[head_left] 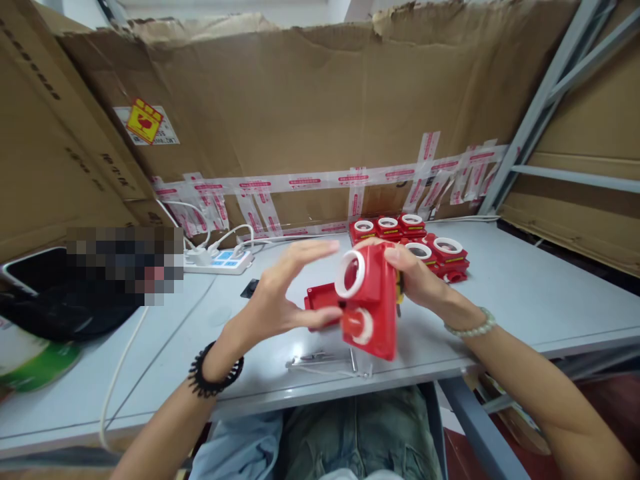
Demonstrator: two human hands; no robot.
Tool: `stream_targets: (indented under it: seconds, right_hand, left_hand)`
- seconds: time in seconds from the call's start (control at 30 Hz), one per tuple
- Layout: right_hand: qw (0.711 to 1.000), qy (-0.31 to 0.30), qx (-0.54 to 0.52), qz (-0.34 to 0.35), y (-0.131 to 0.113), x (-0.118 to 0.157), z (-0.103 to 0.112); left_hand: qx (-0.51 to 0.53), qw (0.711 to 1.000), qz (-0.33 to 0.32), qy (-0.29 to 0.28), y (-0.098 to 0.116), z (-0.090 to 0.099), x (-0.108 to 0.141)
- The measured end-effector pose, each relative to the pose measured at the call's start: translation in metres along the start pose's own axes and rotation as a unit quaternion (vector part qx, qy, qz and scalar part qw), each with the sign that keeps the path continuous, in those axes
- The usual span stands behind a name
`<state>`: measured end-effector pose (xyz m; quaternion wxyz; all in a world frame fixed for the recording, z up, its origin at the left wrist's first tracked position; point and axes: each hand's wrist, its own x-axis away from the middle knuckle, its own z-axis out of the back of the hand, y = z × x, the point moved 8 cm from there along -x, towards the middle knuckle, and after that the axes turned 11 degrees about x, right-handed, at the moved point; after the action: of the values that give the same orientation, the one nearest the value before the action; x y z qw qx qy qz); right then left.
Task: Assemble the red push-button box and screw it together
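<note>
A red housing (pixel 383 303) with a white ring and a red knob is held up over the desk, tilted. My right hand (pixel 413 270) grips its upper right side, thumb on the top edge. Beside its left face is my left hand (pixel 280 293), fingers and thumb spread apart, the thumb close to the knob; whether it touches cannot be made out. Behind the held housing, a red open part (pixel 320 297) lies on the desk, partly hidden. Small metal pieces and a clear bag (pixel 325 363) lie near the front edge.
Several red units with white rings (pixel 449 247) stand at the back right. A white power strip (pixel 220 261) with plugged cables sits back left, near a small black item (pixel 249 289). A black bag (pixel 65 313) is at the far left. Cardboard (pixel 300 100) walls the desk (pixel 530 287).
</note>
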<state>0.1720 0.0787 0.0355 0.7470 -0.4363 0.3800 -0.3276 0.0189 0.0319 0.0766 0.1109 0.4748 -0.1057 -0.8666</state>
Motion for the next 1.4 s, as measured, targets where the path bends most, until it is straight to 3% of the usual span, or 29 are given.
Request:
stream_targets:
  seconds: [0.1, 0.17, 0.33, 0.43, 0.53, 0.6, 0.67, 0.73, 0.77, 0.83, 0.9, 1.03, 1.13, 1.23, 1.33, 1.4]
  right_hand:
    - [0.996, 0.075, -0.017, 0.043, -0.004, -0.002, 0.008]
    - [0.992, 0.105, 0.007, 0.074, -0.01, 0.0, 0.008]
    - [0.984, 0.062, 0.129, 0.102, -0.02, 0.005, 0.002]
    - [0.965, 0.023, 0.247, 0.089, -0.017, 0.006, 0.001]
    - [0.944, 0.029, 0.317, 0.085, -0.015, 0.005, 0.003]
    - [0.928, 0.076, 0.349, 0.103, -0.018, 0.005, 0.008]
    - [0.909, 0.143, 0.375, 0.111, -0.021, 0.005, 0.017]
    - [0.895, 0.199, 0.387, 0.097, -0.02, 0.006, 0.027]
    - [0.891, 0.217, 0.388, 0.088, -0.018, 0.006, 0.031]
    - [0.889, 0.241, 0.382, 0.072, -0.016, 0.007, 0.038]
    - [0.891, 0.249, 0.375, 0.06, -0.015, 0.007, 0.041]
    - [0.889, 0.255, 0.376, 0.055, -0.015, 0.007, 0.043]
    - [0.887, 0.267, 0.371, 0.064, -0.017, 0.008, 0.047]
    - [0.883, 0.284, 0.366, 0.073, -0.02, 0.01, 0.052]
    - [0.872, 0.309, 0.37, 0.079, -0.025, 0.013, 0.057]
    - [0.868, 0.321, 0.37, 0.08, -0.027, 0.014, 0.06]
  left_hand:
    - [0.122, 0.984, 0.13, -0.025, -0.029, -0.004, 0.007]
    - [0.169, 0.969, 0.171, -0.051, -0.034, -0.013, 0.012]
    - [0.105, 0.978, 0.17, -0.058, -0.03, -0.017, 0.01]
    - [0.053, 0.982, 0.148, -0.103, -0.024, -0.015, 0.005]
    - [0.03, 0.974, 0.16, -0.158, -0.027, -0.009, 0.007]
    - [0.009, 0.967, 0.201, -0.154, -0.041, 0.007, 0.018]
    - [-0.058, 0.954, 0.272, -0.112, -0.068, 0.032, 0.038]
    - [-0.164, 0.918, 0.35, -0.091, -0.101, 0.056, 0.067]
    - [-0.211, 0.895, 0.378, -0.106, -0.116, 0.063, 0.083]
    - [-0.256, 0.856, 0.424, -0.151, -0.144, 0.068, 0.112]
    - [-0.29, 0.828, 0.452, -0.16, -0.162, 0.071, 0.132]
    - [-0.311, 0.806, 0.48, -0.153, -0.17, 0.07, 0.144]
    - [-0.276, 0.822, 0.481, -0.129, -0.161, 0.069, 0.133]
    - [-0.178, 0.874, 0.449, -0.062, -0.141, 0.06, 0.103]
    - [-0.098, 0.933, 0.343, -0.044, -0.109, 0.029, 0.054]
    - [-0.04, 0.953, 0.292, -0.068, -0.091, 0.0, 0.027]
